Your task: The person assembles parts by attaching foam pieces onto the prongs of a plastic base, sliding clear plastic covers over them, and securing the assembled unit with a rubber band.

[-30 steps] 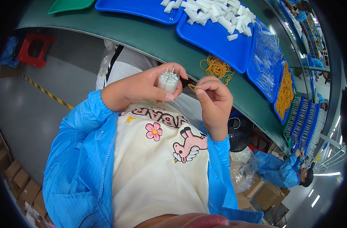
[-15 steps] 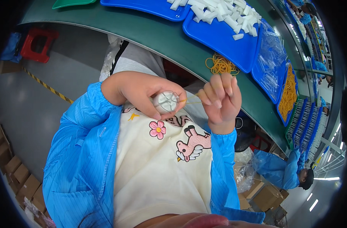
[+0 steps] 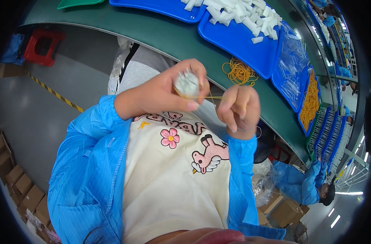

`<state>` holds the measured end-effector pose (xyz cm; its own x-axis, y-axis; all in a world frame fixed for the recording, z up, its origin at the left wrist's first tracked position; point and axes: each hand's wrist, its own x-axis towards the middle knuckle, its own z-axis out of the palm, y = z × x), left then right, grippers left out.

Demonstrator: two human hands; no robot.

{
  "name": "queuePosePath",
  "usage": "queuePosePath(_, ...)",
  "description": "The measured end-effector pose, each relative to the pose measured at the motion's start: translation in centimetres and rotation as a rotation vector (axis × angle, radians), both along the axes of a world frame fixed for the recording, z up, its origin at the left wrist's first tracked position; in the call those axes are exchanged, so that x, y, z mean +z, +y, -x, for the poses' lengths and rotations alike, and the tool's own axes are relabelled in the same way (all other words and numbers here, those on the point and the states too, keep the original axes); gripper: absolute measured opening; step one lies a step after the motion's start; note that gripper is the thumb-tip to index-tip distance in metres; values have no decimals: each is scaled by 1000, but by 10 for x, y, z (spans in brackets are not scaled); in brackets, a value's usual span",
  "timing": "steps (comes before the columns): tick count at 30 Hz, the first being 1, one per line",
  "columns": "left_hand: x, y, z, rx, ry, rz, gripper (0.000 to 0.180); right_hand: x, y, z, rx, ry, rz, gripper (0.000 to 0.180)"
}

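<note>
My left hand (image 3: 163,88) is closed around a round bundle of whitish pieces (image 3: 187,83), its end facing up, in front of my chest. A yellow rubber band (image 3: 208,97) runs stretched from the bundle to my right hand (image 3: 240,109). The fingers of that hand are curled and pinch the band's far end, slightly smeared by motion. Just beyond my right hand, a loose pile of yellow rubber bands (image 3: 239,72) lies on the green table (image 3: 169,42). How far the band goes round the bundle is hidden by my left fingers.
A blue tray (image 3: 238,42) bears white strips (image 3: 250,16); beside it are trays of transparent plastic pieces (image 3: 292,61) and yellow rubber bands (image 3: 310,101). A red stool (image 3: 42,46) stands on the floor at left. At right, a person in blue (image 3: 299,183) is near cardboard boxes (image 3: 287,211).
My left hand has lifted and tilted the bundle, moving it away from my body and slightly right. My right hand has turned and lowered a little, keeping the rubber band stretched.
</note>
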<state>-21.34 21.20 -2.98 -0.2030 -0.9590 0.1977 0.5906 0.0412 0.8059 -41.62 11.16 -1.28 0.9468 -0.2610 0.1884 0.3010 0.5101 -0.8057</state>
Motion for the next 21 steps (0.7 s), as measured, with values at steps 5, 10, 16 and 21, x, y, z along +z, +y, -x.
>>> queuePosePath(5, 1, -14, -7, 374, -655, 293, 60, -12, 28, -30, -435, 83, -392, 36)
queuePosePath(10, 12, -11, -12, 468, -1278, 277, 90, 0, 33, -44, -544, 294, 411, 48)
queuePosePath(16, 20, -1, -29, 392, -1286, 214, 80, 1, 24, -34, -728, 376, 719, 40)
queuePosePath(21, 19, -7, -123, 820, -1042, 104, 45, -1, 7, -2, -810, 265, 648, 20)
